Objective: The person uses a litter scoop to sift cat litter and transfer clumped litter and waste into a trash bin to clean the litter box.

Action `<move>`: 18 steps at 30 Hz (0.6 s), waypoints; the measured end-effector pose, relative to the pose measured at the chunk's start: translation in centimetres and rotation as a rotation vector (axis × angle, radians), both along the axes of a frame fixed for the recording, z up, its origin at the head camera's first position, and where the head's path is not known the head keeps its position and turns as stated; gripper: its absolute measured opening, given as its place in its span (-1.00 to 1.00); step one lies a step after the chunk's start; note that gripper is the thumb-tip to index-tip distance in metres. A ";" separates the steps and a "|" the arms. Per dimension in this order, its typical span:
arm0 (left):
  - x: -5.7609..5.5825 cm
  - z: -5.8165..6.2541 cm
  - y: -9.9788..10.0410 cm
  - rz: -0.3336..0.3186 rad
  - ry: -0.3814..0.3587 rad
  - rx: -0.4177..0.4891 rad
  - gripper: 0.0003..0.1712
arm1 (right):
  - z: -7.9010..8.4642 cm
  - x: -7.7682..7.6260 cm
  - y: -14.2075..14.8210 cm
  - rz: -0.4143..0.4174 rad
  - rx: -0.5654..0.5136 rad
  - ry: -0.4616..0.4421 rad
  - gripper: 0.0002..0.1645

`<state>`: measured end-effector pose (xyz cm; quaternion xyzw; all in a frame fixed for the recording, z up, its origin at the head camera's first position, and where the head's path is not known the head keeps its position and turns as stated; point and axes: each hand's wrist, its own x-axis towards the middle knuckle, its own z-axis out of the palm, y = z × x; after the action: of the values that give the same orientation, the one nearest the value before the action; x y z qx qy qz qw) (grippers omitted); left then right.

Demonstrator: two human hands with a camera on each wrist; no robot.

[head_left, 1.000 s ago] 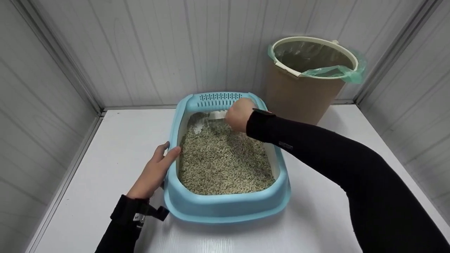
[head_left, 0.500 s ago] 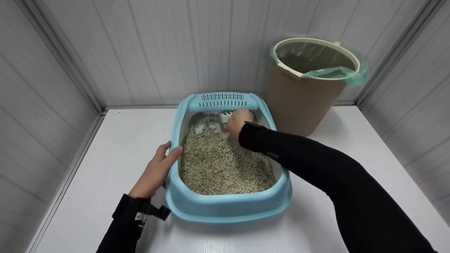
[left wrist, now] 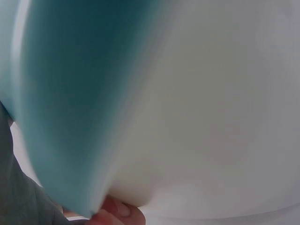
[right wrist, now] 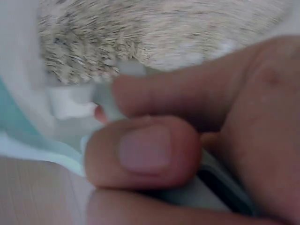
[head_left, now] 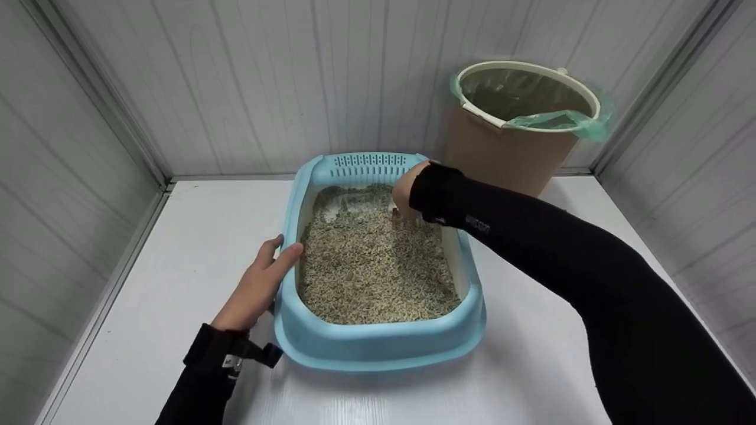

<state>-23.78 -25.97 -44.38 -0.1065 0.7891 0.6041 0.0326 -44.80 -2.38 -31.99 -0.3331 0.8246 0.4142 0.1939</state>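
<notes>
A light-blue litter box (head_left: 381, 345) stands on the white table, its floor covered with pale pellet litter (head_left: 366, 271). On its left side my left hand (head_left: 260, 289) grips the rim, thumb over the inner edge and fingers outside. In the left wrist view, fingertips (left wrist: 119, 213) show under the blue rim. My right hand (head_left: 409, 190) is inside the box near its back right corner, with curled fingers around the handle of a whitish litter scoop (right wrist: 192, 193). The hand hides most of the scoop in the head view. At the back left, the litter is thin and white floor shows.
Behind the box to the right stands a tall brown bin (head_left: 502, 153) with a cream rim and a green plastic liner (head_left: 590, 125). Ribbed grey wall panels (head_left: 248, 88) close off the back and both sides. My right forearm crosses over the box's right edge.
My right hand, with the scoop, dips toward the middle of the box, then moves right and back toward its right wall. The scoop drops out of clear sight. My left hand stays on the rim.
</notes>
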 end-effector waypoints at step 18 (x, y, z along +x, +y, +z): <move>0.0 0.0 -0.5 -0.004 -0.008 -0.014 0.19 | 7.4 2.2 0.4 0.058 0.030 -0.216 -0.38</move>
<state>-23.77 -26.52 -44.38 -0.1076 0.7933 0.5982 0.0362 -42.64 -2.01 -24.55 -0.3966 0.7826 0.3936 0.2744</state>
